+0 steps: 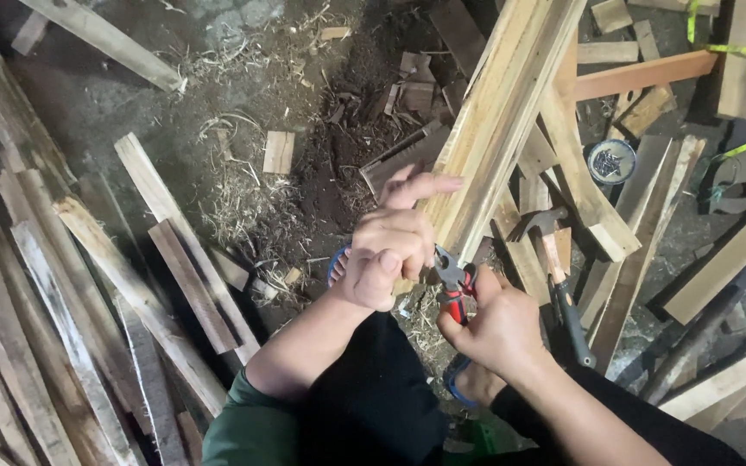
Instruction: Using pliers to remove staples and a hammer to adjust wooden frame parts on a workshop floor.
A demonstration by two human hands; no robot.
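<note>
Red pliers (454, 285): gripped in the right hand (498, 328), jaws at the plank's near end.
Left hand (388, 250): clasped around the plank (498, 121), forefinger out.
Hammer (559, 276): lying on boards, just right.
Tin (611, 160): farther right, on the floor (243, 95).

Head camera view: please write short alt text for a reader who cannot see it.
A person's left hand steadies a long pale wooden plank while the right hand holds red-handled pliers at its lower end. A hammer lies to the right, among scattered wood strips and shavings on dirty ground.
</note>
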